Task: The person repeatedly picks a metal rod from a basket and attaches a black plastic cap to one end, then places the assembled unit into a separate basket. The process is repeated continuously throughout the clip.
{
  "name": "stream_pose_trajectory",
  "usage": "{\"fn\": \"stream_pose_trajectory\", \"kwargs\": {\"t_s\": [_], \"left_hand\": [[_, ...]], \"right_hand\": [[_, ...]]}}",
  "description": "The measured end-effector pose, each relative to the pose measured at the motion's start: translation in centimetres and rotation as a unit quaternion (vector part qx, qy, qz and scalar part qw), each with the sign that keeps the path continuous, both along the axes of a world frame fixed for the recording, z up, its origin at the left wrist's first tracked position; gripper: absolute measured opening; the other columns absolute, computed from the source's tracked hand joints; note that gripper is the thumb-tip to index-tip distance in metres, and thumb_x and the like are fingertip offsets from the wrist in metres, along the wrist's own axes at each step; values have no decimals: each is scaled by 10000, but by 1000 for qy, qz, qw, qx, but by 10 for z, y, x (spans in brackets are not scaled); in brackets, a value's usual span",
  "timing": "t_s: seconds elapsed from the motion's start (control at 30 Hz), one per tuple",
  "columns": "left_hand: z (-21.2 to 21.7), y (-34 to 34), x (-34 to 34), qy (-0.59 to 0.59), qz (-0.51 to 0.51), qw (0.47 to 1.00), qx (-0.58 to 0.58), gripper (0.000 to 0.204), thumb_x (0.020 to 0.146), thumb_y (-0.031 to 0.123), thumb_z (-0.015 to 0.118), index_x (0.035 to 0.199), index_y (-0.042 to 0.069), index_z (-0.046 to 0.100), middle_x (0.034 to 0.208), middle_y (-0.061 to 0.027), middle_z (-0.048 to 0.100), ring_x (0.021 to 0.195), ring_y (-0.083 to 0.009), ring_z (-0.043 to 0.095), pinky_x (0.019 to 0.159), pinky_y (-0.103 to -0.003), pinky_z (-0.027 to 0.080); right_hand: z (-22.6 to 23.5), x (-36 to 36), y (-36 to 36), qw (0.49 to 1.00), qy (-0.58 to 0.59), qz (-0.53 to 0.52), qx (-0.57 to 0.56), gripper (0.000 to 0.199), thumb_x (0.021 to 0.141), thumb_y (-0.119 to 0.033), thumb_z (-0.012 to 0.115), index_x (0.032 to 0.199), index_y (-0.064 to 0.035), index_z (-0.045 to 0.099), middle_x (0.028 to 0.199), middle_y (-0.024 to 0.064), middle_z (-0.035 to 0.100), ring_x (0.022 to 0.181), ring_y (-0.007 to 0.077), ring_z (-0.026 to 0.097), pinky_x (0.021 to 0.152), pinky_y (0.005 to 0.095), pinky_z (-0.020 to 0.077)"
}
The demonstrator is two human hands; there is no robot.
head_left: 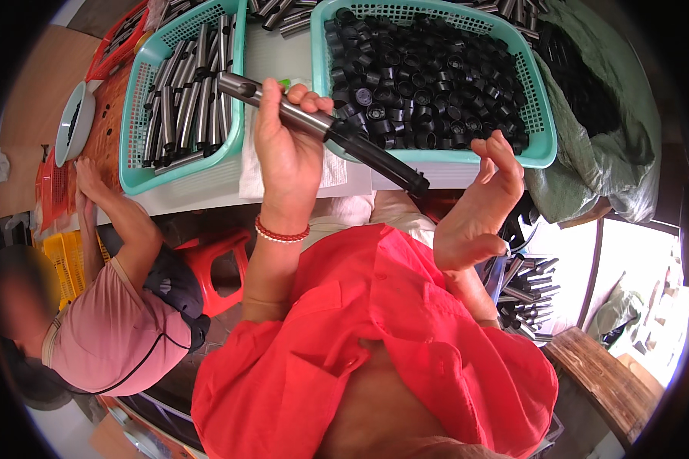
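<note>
My left hand [289,157], a red and white bracelet at its wrist, is closed around a shiny steel tube [311,118] with a long, narrower black section [375,162] at one end. The tube slants down to the right above the table's near edge, with a cutout near its upper left end. To the right, my right hand [478,210] is raised with the palm turned up, fingers slightly bent and thumb apart, holding nothing. A gap separates it from the black tip. Beyond it stands a turquoise basket [545,145] full of small black caps [436,84].
Another turquoise basket [125,164] holds several steel tubes [184,99]. A person in pink [119,329] works at the left beside a white bowl [88,115]. A green-grey sack [620,99] stands at the right, above more tubes [528,294] and a wooden bench [601,375].
</note>
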State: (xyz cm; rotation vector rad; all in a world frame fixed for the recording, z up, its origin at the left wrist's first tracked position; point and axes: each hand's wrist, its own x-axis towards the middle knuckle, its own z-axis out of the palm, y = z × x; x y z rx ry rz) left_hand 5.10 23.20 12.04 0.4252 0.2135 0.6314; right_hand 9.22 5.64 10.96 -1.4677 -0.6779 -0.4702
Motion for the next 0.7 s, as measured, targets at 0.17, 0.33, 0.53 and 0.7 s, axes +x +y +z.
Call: {"fn": "stream_pose_trajectory", "kwargs": {"t_s": [0.17, 0.33, 0.53, 0.7], "left_hand": [[8, -27, 5, 5, 25, 999, 19, 177, 963, 226, 510, 931, 62, 451, 767, -30, 422, 696, -136, 414, 734, -305, 423], [9, 2, 4, -24, 24, 999, -13, 184, 964, 213, 504, 893, 55, 443, 758, -31, 424, 692, -140, 424, 735, -309, 428], [9, -32, 14, 0, -17, 1000, 7, 181, 964, 237, 505, 922, 68, 455, 755, -27, 430, 685, -132, 423, 743, -310, 432], [6, -5, 7, -30, 20, 999, 18, 176, 962, 221, 508, 897, 71, 441, 757, -29, 436, 688, -126, 444, 753, -303, 438]], "right_hand": [[1, 11, 6, 998, -11, 16, -68, 1002, 785, -822, 157, 1246, 24, 433, 1269, 192, 430, 1083, 263, 470, 987, 430, 298], [12, 15, -3, 998, 18, -41, 49, 1033, 768, -839, 192, 1234, 52, 428, 1257, 195, 439, 1118, 254, 459, 1001, 419, 293], [6, 14, 20, 998, -15, 41, -47, 1044, 765, -841, 175, 1287, 34, 401, 1287, 179, 388, 1125, 263, 444, 1021, 445, 284], [16, 9, 14, 995, 15, -66, 73, 1037, 750, -852, 220, 1236, 39, 436, 1275, 167, 434, 1190, 277, 425, 1029, 458, 283]]}}
